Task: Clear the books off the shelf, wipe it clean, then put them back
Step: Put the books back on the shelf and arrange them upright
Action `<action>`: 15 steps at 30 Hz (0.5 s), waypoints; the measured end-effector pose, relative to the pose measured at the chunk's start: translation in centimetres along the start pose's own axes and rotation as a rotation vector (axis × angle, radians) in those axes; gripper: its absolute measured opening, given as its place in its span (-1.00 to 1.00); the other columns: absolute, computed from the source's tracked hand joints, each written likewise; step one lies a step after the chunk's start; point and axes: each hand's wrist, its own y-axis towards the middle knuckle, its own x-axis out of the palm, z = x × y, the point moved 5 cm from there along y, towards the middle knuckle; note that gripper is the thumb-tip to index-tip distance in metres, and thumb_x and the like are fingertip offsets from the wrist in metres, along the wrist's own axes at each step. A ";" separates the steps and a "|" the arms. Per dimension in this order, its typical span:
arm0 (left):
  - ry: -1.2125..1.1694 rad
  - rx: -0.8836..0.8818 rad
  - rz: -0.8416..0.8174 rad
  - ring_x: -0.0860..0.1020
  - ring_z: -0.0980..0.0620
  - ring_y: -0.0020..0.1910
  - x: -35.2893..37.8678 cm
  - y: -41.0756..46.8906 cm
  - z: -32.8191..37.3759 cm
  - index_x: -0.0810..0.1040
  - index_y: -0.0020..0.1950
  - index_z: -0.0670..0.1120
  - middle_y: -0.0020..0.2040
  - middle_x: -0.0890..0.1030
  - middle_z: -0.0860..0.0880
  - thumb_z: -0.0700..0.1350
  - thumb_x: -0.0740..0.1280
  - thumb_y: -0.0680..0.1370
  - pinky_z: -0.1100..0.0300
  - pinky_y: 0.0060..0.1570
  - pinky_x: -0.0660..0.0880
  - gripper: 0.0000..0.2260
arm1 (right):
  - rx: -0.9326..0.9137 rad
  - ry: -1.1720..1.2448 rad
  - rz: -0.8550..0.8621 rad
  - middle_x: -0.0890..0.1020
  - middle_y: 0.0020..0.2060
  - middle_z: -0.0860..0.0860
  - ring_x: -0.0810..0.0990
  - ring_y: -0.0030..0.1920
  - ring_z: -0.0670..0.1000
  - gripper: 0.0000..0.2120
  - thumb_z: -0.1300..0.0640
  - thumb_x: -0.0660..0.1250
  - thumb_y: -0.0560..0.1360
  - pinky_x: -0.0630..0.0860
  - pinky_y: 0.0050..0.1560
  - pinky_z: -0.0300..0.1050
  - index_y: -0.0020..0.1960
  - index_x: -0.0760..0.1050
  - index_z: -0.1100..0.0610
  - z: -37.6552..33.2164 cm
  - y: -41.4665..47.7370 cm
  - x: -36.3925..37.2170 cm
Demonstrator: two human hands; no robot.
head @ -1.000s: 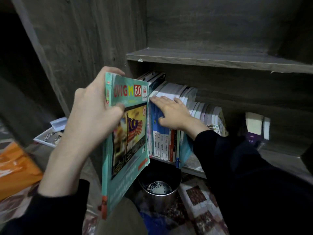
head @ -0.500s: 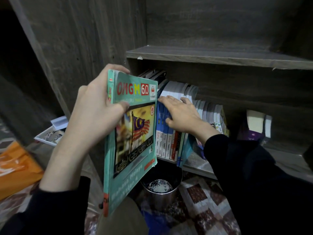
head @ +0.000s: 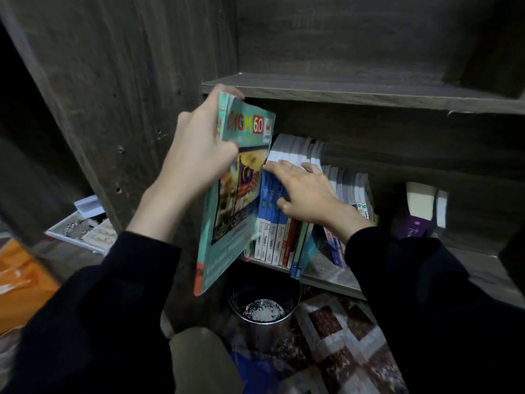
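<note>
Paperback book [head: 235, 200], glossy teal, at dark wooden shelf [head: 326, 275].
Left grip [head: 199, 157] clasps it just left of the standing book row [head: 349, 189]; right grip [head: 304, 191] lies flat-fingered on that row.

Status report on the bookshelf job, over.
Left hand grips teal workbook, upright at the row's left end. Right hand flat on shelved books. Metal bin on floor below, clear of both hands.
</note>
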 end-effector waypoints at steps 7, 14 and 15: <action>-0.189 -0.023 0.164 0.57 0.19 -0.19 5.4 -1.6 -2.6 0.42 0.31 0.00 -0.01 0.61 0.04 -0.36 0.28 0.46 0.37 -0.15 0.54 -0.54 | -0.004 -0.005 0.000 0.32 0.45 -0.03 0.24 0.45 -0.06 -0.35 0.08 0.27 0.45 0.03 0.44 0.04 0.49 0.12 -0.01 0.0 0.1 0.1; -0.184 -0.137 0.054 0.60 -0.04 -0.38 12.4 -5.6 -7.7 0.33 0.42 0.04 -0.17 0.63 -0.15 -0.28 0.27 0.55 0.11 -0.34 0.59 -0.53 | -0.026 -0.024 0.012 0.33 0.43 -0.04 0.27 0.42 -0.06 -0.36 0.07 0.27 0.45 0.06 0.40 0.02 0.48 0.15 0.00 -0.1 -0.1 0.0; -0.180 -0.166 0.047 0.60 -0.05 -0.37 13.0 -5.8 -8.3 0.31 0.42 0.06 -0.19 0.63 -0.15 -0.26 0.27 0.56 0.03 -0.33 0.60 -0.52 | -0.028 -0.026 0.014 0.34 0.42 -0.04 0.29 0.41 -0.06 -0.37 0.06 0.27 0.44 0.07 0.40 0.02 0.47 0.16 0.00 -0.2 0.0 0.1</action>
